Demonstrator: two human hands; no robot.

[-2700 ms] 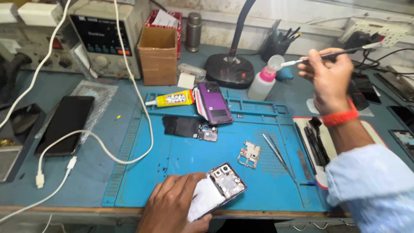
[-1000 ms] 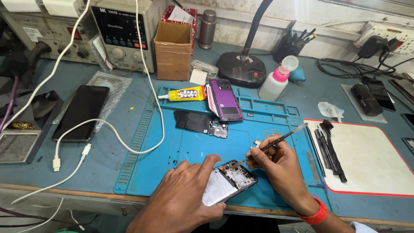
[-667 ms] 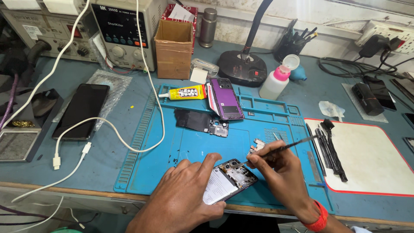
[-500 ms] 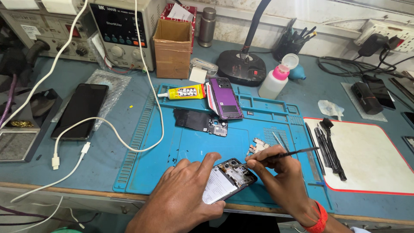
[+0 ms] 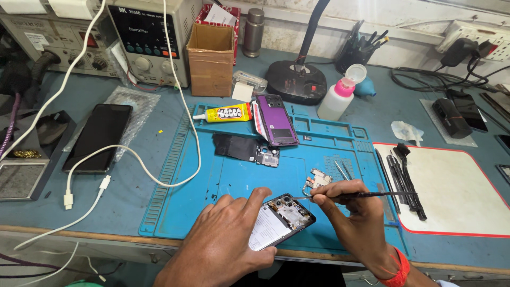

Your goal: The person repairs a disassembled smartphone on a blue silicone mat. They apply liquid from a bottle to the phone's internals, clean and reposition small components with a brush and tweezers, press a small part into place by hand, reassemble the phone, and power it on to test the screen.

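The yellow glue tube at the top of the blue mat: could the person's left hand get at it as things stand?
Probably yes. The left hand rests on the opened phone, and only bare blue mat and a white cable lie between it and the yellow glue tube.

One view only, worn on the head; it looks steeply down and forward over a blue workbench (image 5: 133, 175); the left hand (image 5: 223, 247) and right hand (image 5: 350, 220) sit close, at the bottom edge; beyond the fingers lies the blue mat (image 5: 239, 170); farthest beyond them, the wall (image 5: 404, 13) closes the top.
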